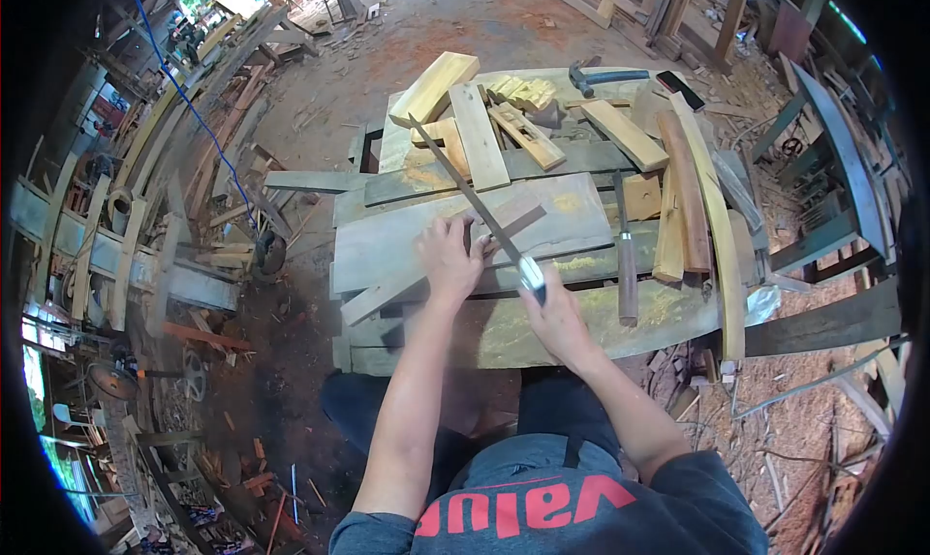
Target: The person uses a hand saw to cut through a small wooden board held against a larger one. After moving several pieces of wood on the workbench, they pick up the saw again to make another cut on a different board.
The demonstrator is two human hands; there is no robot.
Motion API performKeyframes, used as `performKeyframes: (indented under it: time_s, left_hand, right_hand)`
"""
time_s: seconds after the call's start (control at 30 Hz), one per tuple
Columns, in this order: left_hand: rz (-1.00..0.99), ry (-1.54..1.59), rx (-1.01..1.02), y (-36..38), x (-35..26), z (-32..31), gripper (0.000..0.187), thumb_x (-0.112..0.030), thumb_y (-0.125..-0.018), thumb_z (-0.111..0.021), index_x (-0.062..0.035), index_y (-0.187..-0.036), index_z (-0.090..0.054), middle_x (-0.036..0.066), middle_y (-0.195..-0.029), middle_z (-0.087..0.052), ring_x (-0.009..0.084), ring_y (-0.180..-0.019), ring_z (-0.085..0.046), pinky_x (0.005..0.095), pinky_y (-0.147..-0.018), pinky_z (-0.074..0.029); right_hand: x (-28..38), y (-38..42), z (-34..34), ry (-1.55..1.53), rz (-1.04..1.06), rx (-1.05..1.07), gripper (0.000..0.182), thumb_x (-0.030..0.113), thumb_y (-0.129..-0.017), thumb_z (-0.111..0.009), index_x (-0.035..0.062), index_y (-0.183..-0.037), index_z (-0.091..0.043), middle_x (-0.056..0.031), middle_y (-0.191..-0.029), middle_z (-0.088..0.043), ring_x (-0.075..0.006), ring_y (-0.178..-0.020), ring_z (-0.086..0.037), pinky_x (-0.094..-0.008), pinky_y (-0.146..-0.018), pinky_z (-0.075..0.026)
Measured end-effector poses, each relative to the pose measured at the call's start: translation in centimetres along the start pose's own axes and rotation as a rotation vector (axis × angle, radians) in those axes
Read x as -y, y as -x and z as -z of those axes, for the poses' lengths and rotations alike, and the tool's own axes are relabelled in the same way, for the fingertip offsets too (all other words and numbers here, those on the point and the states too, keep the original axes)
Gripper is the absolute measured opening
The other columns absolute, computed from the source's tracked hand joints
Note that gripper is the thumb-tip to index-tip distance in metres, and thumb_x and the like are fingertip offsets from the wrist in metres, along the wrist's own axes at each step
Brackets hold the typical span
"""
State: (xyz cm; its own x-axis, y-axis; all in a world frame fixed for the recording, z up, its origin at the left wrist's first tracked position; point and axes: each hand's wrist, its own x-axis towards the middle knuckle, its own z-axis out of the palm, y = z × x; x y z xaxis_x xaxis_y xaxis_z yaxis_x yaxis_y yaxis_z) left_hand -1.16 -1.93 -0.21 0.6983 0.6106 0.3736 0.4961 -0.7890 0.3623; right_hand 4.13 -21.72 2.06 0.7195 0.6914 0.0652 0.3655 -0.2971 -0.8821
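Note:
My right hand [560, 324] is closed around the handle of a hand saw [460, 180]. The saw's long blade slants up and to the left, crossing a narrow wooden strip [387, 293] just right of my left hand [450, 257]. With bent fingers, my left hand presses and grips that strip, which lies diagonally over a wide grey board [378, 243]. Beyond my right hand, a chisel [627, 279] with a long wooden handle lies on the worktable [668, 315].
A hammer [610, 76] and a phone [681, 90] lie at the table's far edge. Wood blocks, a slotted wooden piece [528, 137] and a long curved strip [717, 226] cover the back and right. Stacked lumber [145, 255] stands at left; a blue cord [184, 90] hangs there.

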Motion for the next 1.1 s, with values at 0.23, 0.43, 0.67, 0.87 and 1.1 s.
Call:
performKeyframes:
  time_s: [0.23,0.43,0.67,0.87,1.1]
  left_hand:
    - [0.0,0.028,0.004,0.3,0.1,-0.2,0.034,-0.029,-0.082,-0.073,-0.0133,-0.111,-0.064,0.01,-0.104,-0.054,0.0313,-0.102,-0.051,0.0477,-0.087,-0.038]
    - [0.029,0.008,0.013,-0.3,0.2,0.1,0.037,-0.033,-0.083,-0.071,-0.014,-0.115,-0.064,0.011,-0.109,-0.054,0.0323,-0.106,-0.05,0.0481,-0.089,-0.038]
    - [0.098,0.04,0.008,-0.5,0.3,-0.7,0.04,-0.036,-0.084,-0.07,-0.0167,-0.119,-0.064,0.011,-0.113,-0.055,0.0342,-0.111,-0.049,0.0502,-0.092,-0.039]
    - [0.114,0.135,0.094,-0.6,1.4,0.6,0.042,-0.036,-0.087,-0.068,-0.0118,-0.121,-0.064,0.013,-0.116,-0.056,0.034,-0.112,-0.05,0.0479,-0.096,-0.039]
    - [0.27,0.631,0.093,-2.6,4.0,0.9,0.038,-0.023,-0.085,-0.073,-0.0053,-0.118,-0.065,0.015,-0.112,-0.064,0.0288,-0.108,-0.059,0.0404,-0.095,-0.046]
  right_hand:
    - [-2.0,7.0,2.7,-0.022,0.014,-0.015,0.026,0.015,-0.094,-0.064,0.0006,-0.104,-0.044,-0.0287,-0.082,-0.062,-0.0514,-0.08,-0.06,-0.0525,-0.065,-0.046]
    - [-0.7,-1.7,-1.7,0.037,0.089,-0.084,0.027,0.02,-0.094,-0.063,0.0008,-0.105,-0.047,-0.0285,-0.079,-0.062,-0.05,-0.078,-0.061,-0.0531,-0.066,-0.046]
    - [-2.0,4.1,3.6,-0.178,-0.153,-0.057,0.027,0.02,-0.094,-0.064,0.0012,-0.109,-0.052,-0.0217,-0.076,-0.063,-0.0393,-0.067,-0.064,-0.0459,-0.062,-0.049]
    - [-3.5,8.8,8.5,-0.499,-0.355,-0.185,0.017,0.015,-0.097,-0.06,0.0019,-0.101,-0.05,-0.0035,-0.068,-0.058,-0.0077,-0.053,-0.058,-0.0261,-0.046,-0.047]
    - [-5.8,9.2,11.6,-0.606,-0.335,-0.275,0.019,0.017,-0.099,-0.059,0.0023,-0.1,-0.047,-0.0045,-0.068,-0.057,-0.0091,-0.05,-0.057,-0.0253,-0.045,-0.05]
